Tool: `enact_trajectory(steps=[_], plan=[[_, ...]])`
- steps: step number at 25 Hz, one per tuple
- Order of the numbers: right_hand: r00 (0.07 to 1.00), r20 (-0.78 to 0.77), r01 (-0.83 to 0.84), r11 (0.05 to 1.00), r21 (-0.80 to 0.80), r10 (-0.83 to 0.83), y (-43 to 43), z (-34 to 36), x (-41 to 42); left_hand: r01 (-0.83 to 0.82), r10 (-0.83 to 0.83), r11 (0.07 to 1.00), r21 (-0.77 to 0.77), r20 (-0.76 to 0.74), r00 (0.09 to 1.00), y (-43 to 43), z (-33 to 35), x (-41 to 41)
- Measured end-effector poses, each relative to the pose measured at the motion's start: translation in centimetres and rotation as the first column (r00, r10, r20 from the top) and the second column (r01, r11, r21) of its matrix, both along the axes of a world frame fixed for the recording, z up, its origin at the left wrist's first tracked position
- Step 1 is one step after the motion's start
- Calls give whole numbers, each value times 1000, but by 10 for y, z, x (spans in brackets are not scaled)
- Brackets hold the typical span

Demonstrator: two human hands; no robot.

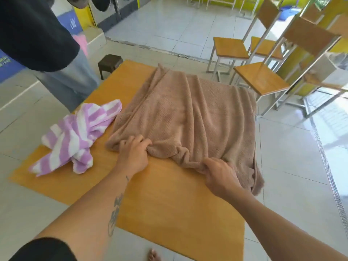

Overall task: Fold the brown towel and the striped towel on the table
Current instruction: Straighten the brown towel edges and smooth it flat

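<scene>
A: What are they working on?

B: A table (169,204) with a smooth orange-yellow wooden top, standing on a floor (286,147) of pale square tiles.

A: And the towels?

B: The brown towel (188,117) is spread over the middle and right of the top, rumpled into long ridges. Its right side hangs over the table's edge. The striped towel (75,140) (lilac and white bands) lies crumpled in a heap at the left side of the table, just beside the brown one.

A: The hands?

B: Both are at the brown towel's near edge. The left hand (132,155) has its fingers curled into a bunch of the cloth. The right hand (220,178) pinches a gathered fold further right, with the knuckles up. The edge between them is puckered.

A: What about the room?

B: Metal-framed chairs (259,78) with wooden seats stand to the right of the table's far end, and a small dark stool (109,64) sits beyond its far corner. A second person (56,53) in a dark top and pale trousers stands at the far left. Behind them are what may be washing machines (105,4), though the blur there makes that uncertain. A bare foot (153,255) shows on the tiles under the near edge.
</scene>
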State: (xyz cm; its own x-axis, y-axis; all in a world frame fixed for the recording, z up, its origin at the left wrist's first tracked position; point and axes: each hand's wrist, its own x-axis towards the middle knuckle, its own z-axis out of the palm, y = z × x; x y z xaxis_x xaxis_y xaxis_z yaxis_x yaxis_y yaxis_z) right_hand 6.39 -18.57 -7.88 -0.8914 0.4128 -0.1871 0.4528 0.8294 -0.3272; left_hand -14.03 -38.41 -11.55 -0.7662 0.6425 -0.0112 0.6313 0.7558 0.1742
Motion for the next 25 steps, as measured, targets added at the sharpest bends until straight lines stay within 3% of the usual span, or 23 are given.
enact_trajectory(steps=[6, 9, 11, 14, 18, 20, 22, 25], plan=[[993, -110, -53, 998, -16, 51, -55, 15, -14, -133, 104, 965, -225, -138, 985, -75, 11, -18], [991, -94, -102, 987, -127, 90, -79, 21, -18, -191, 158, 926, -327, -124, 980, -102, 22, -22], [993, -43, -114, 986, -120, 109, -88, 23, -11, -178, 162, 918, -354, -73, 984, -104, 26, -17], [993, 74, -85, 993, -82, 91, -86, 22, 14, -107, 111, 973, -205, 7, 994, -94, 30, 9], [973, 220, -71, 997, -14, 72, -77, 10, 60, -115, 106, 979, 169, 59, 993, -81, 33, 58], [971, 230, -57, 998, -9, 58, -78, 11, 63, -153, 149, 968, 201, 36, 988, -91, 33, 72], [969, 243, -38, 999, -26, 43, -84, 16, 55, -185, 169, 978, 102, 143, 975, -108, 32, 79], [966, 254, -39, 996, -82, 59, -102, 24, 43, -203, 197, 978, -41, 485, 852, -131, 43, 86]])
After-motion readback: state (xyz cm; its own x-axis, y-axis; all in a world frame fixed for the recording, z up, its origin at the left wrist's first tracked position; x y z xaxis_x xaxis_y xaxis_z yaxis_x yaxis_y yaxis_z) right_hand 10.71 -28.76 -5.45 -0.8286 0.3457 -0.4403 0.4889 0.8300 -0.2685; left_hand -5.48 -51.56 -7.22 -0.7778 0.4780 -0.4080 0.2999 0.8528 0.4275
